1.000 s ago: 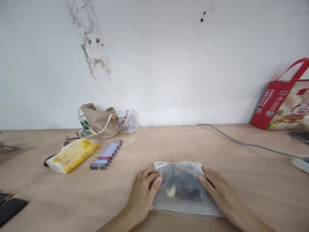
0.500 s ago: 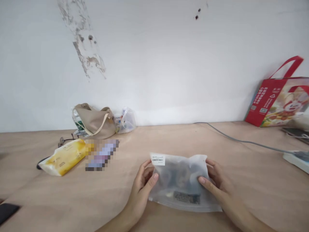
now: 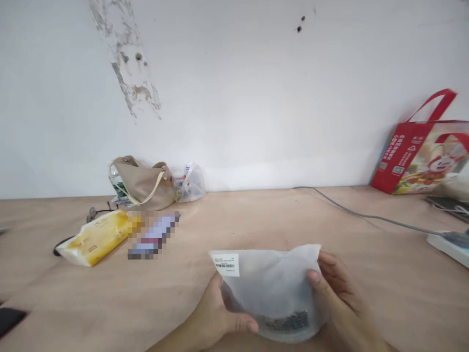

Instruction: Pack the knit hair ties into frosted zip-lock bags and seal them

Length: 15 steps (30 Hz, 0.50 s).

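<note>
A frosted zip bag [image 3: 271, 286] with a white barcode label at its upper left is held up over the near part of the table. Dark contents show dimly through it, too blurred to name. My left hand [image 3: 220, 313] grips its lower left side, thumb pressed on the front and fingers hidden behind. At the right side, my right hand [image 3: 337, 288] holds the bag with the thumb in front and the fingers curled behind the edge.
On the wooden table [image 3: 234, 220] at left lie a yellow tissue pack [image 3: 100, 239], a blurred-out flat item [image 3: 156, 235] and glasses [image 3: 93, 213]. A beige handbag [image 3: 146, 183] and plastic bag [image 3: 194, 183] stand by the wall. Right: red bag [image 3: 406, 156], grey cable [image 3: 351, 210], power strip [image 3: 449, 247].
The zip bag has come lower and nearer, its bottom bulging. My left hand has slid down to its lower left, thumb now near the bottom edge. My right hand still holds the right side.
</note>
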Each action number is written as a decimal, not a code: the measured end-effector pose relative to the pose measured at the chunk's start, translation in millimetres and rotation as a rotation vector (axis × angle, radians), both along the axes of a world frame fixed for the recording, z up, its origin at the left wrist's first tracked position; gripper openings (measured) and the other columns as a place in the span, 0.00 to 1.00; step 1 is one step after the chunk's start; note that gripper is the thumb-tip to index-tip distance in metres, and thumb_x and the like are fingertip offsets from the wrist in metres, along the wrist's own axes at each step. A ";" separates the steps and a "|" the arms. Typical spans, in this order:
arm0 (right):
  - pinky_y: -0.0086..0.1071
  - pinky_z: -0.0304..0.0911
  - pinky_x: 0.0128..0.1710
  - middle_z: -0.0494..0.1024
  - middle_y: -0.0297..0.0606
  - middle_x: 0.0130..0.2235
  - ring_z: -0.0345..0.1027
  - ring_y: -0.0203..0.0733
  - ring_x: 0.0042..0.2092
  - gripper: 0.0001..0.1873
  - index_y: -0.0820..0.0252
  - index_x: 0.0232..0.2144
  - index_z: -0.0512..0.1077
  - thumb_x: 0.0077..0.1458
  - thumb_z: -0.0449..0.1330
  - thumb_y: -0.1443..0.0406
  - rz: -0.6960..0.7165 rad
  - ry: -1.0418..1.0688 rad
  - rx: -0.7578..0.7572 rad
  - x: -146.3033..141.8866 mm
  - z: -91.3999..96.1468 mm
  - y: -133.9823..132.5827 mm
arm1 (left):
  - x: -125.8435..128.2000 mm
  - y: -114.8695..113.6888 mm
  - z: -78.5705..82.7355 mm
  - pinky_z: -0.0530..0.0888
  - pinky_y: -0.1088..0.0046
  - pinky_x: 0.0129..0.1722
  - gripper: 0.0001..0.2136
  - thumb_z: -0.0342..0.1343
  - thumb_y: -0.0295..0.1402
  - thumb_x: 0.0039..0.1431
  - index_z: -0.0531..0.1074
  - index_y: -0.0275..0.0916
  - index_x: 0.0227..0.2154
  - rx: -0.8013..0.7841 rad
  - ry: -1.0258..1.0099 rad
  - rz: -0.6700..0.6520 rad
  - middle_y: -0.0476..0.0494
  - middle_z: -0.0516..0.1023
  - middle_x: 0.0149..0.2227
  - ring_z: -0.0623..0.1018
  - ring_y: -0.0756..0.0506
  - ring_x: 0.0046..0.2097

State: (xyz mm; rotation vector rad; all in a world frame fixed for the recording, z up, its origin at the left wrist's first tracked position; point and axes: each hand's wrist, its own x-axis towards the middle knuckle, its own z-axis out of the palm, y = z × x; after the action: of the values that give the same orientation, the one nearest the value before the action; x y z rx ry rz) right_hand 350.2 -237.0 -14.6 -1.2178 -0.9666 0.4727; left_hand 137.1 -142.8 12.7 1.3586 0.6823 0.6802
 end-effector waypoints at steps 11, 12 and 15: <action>0.27 0.64 0.28 0.72 0.34 0.34 0.66 0.38 0.32 0.10 0.53 0.34 0.63 0.57 0.57 0.54 -0.082 0.171 0.068 -1.4 0.5 10.5 | 5.3 0.7 3.0 0.66 0.54 0.52 0.46 0.74 0.44 0.25 0.61 0.38 0.51 0.036 -0.062 0.017 0.33 0.74 0.50 0.70 0.32 0.54; 0.28 0.64 0.29 0.72 0.34 0.35 0.66 0.39 0.33 0.10 0.52 0.35 0.62 0.58 0.56 0.54 -0.091 0.181 0.064 -2.3 0.0 11.3 | 5.8 1.2 2.7 0.66 0.54 0.52 0.45 0.74 0.43 0.26 0.61 0.37 0.51 0.048 -0.074 0.007 0.32 0.73 0.50 0.70 0.31 0.54; 0.29 0.64 0.30 0.71 0.34 0.36 0.66 0.39 0.34 0.09 0.51 0.35 0.61 0.59 0.54 0.54 -0.121 0.197 0.086 -7.1 3.5 14.7 | 7.3 3.2 0.5 0.66 0.55 0.52 0.45 0.74 0.42 0.27 0.61 0.37 0.52 0.084 -0.094 -0.019 0.32 0.72 0.51 0.69 0.31 0.54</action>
State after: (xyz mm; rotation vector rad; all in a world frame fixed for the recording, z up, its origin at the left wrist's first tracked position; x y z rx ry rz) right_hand 343.1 -222.2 -11.1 -1.1224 -0.7344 0.4415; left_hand 144.3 -139.5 13.2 1.3994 0.5701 0.7594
